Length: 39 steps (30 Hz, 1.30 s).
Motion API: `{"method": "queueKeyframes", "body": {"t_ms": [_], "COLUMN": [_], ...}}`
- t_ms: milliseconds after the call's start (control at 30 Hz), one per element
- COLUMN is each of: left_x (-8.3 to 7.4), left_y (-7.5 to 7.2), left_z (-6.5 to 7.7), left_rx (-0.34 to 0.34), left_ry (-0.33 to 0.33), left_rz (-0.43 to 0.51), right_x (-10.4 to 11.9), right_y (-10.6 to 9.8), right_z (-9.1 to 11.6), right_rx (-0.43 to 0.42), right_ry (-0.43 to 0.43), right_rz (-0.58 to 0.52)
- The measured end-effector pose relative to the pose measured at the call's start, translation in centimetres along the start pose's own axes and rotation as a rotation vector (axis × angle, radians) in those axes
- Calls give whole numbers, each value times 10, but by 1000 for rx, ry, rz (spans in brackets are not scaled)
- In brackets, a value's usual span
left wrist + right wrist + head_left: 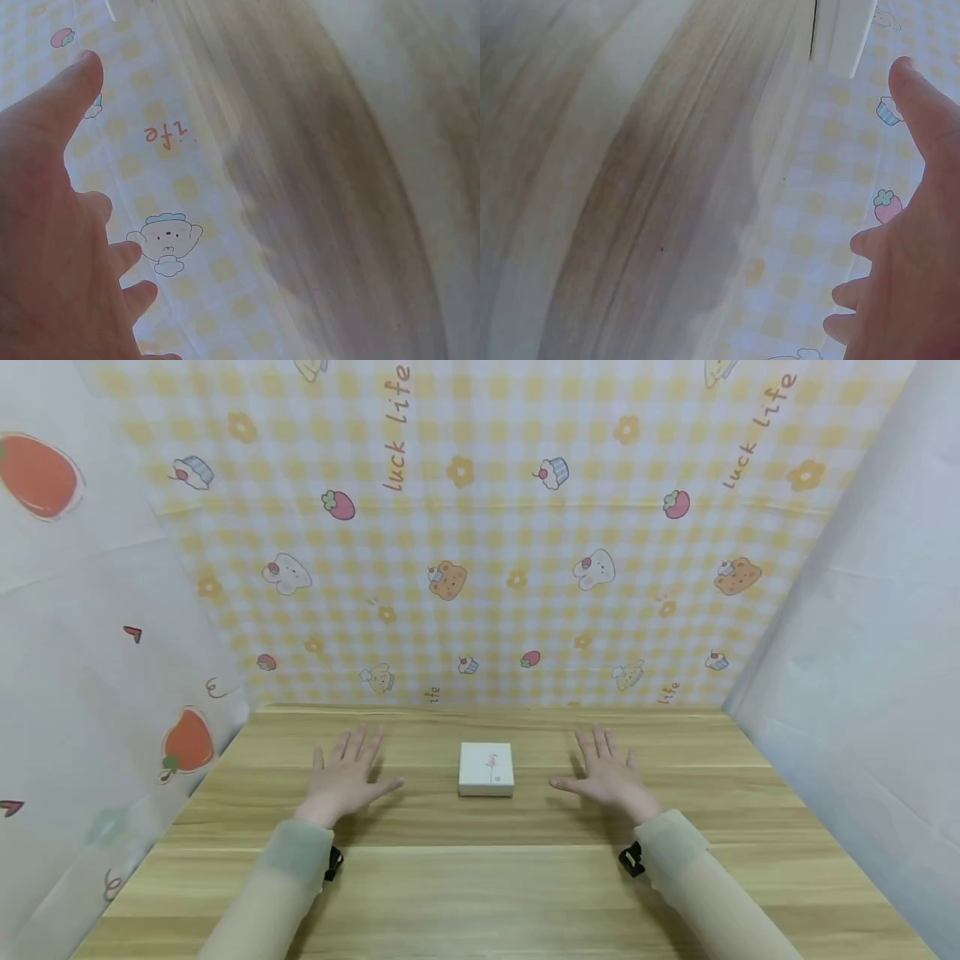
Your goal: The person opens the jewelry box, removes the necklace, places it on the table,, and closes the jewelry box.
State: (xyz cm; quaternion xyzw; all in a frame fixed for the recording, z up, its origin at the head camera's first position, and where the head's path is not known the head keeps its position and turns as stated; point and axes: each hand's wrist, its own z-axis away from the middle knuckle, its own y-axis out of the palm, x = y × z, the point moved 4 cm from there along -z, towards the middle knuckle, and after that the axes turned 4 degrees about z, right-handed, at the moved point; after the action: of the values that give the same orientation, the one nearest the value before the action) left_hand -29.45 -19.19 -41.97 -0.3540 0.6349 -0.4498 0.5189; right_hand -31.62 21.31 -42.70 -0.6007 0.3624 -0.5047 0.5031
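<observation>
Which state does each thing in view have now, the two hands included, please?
White box: closed, lying flat on the wooden table
Left hand: fingers spread, holding nothing
Right hand: fingers spread, holding nothing
Checked cloth: hanging behind the table, lightly creased
Left side cloth: hanging, creased

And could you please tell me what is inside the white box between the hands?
The white box appears closed, so whatever may be inside is covered and cannot be seen. Only its outside shows: a top with a small pinkish print, and its front side.
</observation>
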Motion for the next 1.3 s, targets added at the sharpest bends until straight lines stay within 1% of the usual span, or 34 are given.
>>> {"method": "queueKeyframes", "body": {"t_ms": [100,200,300,433,600,800,1067,1300], "left_x": [-1,0,3,8,10,12,14,13], "left_y": [0,3,7,8,7,6,5,3], "left_z": [-1,-3,-3,-1,0,2,2,1], "left_rx": [4,8,21,30,21,20,18,25], "left_ry": [-2,-1,-14,-30,-20,-25,-29,-29], "left_rz": [-6,-13,-16,-14,-16,-13,-35,-15], "right_x": [1,0,0,0,0,-1,0,-3], "right_y": [-2,-3,-3,-1,0,1,1,3], "right_z": [-1,-1,-1,-2,-3,0,1,-2], "right_rx": [-10,-16,-10,0,-1,6,-5,3], "right_ry": [-1,3,2,4,9,-3,-12,-17], "right_rz": [3,11,15,27,26,1,-14,10]}}
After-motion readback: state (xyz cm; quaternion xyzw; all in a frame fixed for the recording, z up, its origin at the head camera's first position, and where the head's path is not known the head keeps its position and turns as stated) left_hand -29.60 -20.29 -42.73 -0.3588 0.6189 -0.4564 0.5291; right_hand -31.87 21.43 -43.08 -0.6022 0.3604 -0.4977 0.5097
